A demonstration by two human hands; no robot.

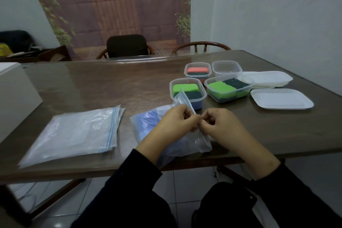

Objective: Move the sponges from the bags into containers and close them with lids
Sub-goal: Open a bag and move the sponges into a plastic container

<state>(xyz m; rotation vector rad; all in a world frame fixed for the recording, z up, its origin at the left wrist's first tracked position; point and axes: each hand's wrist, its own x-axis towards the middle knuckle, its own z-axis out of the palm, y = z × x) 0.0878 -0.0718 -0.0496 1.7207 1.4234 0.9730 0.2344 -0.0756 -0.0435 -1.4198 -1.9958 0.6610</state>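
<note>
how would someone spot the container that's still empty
On the brown table, look right to the cluster of four clear plastic tubs. The empty clear plastic tub is at the back right, beside the stacked white lids; the other three hold sponges.

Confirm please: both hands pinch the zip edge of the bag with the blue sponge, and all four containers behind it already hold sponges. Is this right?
Not quite. The head view shows the left hand and right hand pinching the zip edge of the bag with the blue sponge, but only three containers hold sponges; the far right container looks empty.
</note>
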